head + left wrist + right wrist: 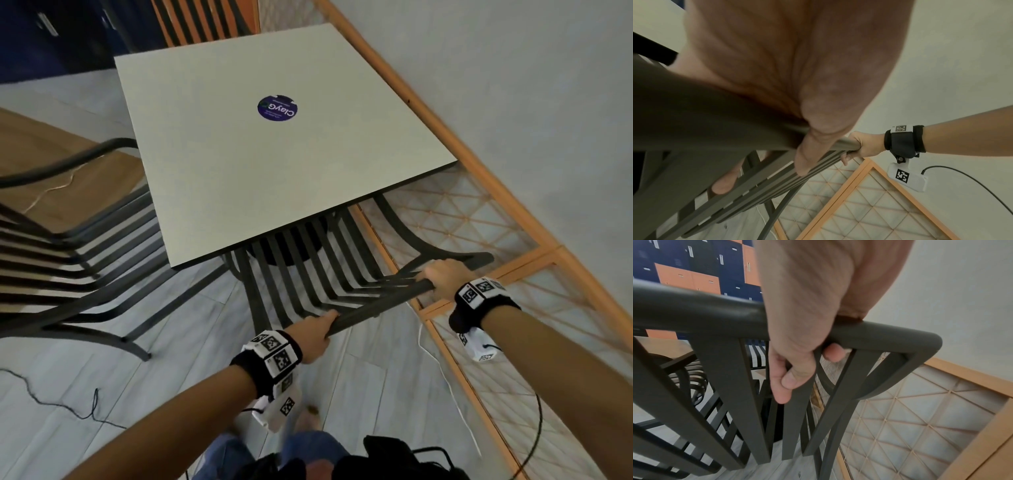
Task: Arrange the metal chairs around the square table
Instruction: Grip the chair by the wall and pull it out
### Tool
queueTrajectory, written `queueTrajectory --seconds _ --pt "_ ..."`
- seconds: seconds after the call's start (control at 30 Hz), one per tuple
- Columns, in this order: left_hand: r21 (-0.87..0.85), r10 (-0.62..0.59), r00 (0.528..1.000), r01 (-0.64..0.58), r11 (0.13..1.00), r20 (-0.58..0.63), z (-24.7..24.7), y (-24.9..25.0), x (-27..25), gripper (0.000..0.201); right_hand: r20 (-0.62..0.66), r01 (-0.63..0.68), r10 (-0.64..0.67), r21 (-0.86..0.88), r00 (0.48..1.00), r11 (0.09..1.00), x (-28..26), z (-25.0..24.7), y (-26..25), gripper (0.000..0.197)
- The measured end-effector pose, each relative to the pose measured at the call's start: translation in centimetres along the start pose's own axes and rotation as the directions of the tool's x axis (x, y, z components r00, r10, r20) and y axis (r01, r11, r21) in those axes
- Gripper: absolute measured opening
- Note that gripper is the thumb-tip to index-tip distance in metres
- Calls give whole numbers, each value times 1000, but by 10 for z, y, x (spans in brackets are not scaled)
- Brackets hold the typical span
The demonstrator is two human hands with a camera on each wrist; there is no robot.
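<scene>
— What does the chair being handled look like, and where is it?

— It is a dark grey metal chair [329, 274] with a rounded top rail and flat slats that run down the back and curve into the seat. Its seat is pushed partly under the near edge of the square table [222, 154], with the backrest towards the person.

— How is the person holding it?

— With both hands on the top rail. The left hand [313, 337] is at the rail's left end, fingers wrapped over it; in the left wrist view the thumb [807, 159] lies across the slats below the rail. The right hand [443, 279] is near the rail's right corner, fingers curled round it and clamped, the thumb [781, 386] lying against a slat. Each wrist wears a black band carrying white blocks with black square codes.

— Is there another chair?

— Yes, a second metal chair [78, 260] of the same slatted kind stands beside the table's left edge, with a curved armrest.

— Any writing to read?

— A round purple sticker [277, 108] sits near the middle of the pale grey tabletop. It reads "ClayG", upside down from the person's side; the smaller print under it is too small to read.

— What else is around?

— A wooden-framed screen [479, 219] with a pale diamond lattice runs along the table's right edge, and blue and orange lockers [694, 269] line the far wall.
</scene>
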State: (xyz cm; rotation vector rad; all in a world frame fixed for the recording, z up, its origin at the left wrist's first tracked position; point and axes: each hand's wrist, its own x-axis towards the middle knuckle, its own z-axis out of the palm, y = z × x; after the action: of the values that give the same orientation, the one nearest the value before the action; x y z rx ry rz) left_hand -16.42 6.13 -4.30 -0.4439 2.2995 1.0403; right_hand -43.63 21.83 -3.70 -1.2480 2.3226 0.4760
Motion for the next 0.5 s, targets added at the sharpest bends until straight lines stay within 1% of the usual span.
queueTrajectory --seconds 0.2,0.3,0.43,0.5 --pt "41 -18 999 17 999 28 -16 5 14 55 29 -21 22 -36 999 999 15 -14 5 15" --pt "33 -15 999 13 999 42 -17 9 18 56 38 -30 32 -53 999 998 15 -15 6 15" --pt "-58 36 999 -37 998 -22 -9 -2 13 48 37 -81 83 -47 996 996 8 -17 -2 14" --pt "-131 53 998 -58 990 -41 -8 -20 2 51 36 -93 95 -42 995 995 3 -23 -14 10"
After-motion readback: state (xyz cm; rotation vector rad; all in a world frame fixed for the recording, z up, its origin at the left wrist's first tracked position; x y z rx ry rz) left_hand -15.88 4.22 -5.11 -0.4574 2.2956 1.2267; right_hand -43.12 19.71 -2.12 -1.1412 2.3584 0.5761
